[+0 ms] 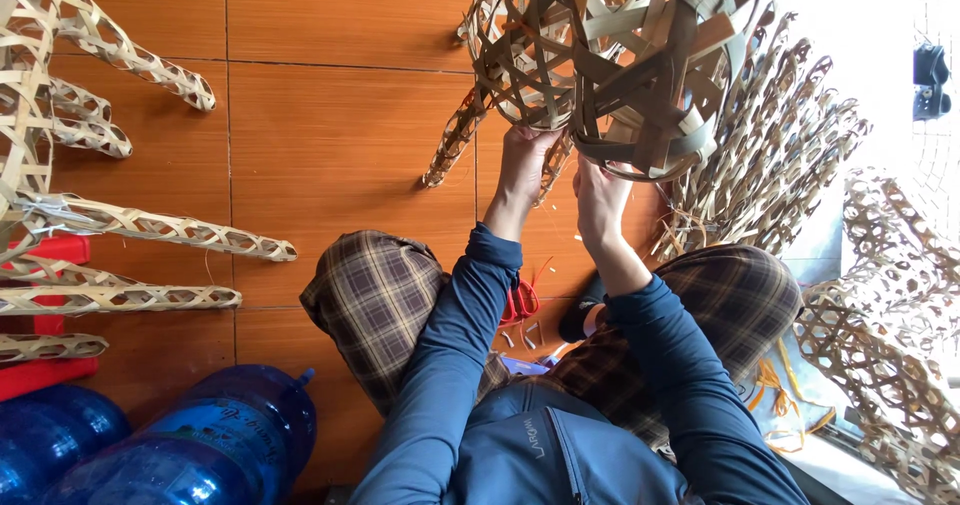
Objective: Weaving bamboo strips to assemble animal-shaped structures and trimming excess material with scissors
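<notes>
A large open-weave bamboo form [610, 55] fills the top middle of the head view. My left hand [525, 165] reaches up and grips the lower edge of its rounded left part. My right hand [598, 193] holds the strips at the bottom of the bigger right part, fingers curled into the weave. Both arms wear dark blue sleeves. A slim woven leg [455, 140] hangs down from the form, left of my left hand. I sit on the orange tiled floor [340, 145] with plaid trousers [375, 290] on my bent knees.
Woven bamboo legs [150, 227] lie at the left over a red object [45, 375]. Blue water jugs [220, 440] sit bottom left. A stack of woven pieces [780, 155] stands at right. Red-handled scissors [520, 300] and strip scraps lie between my knees.
</notes>
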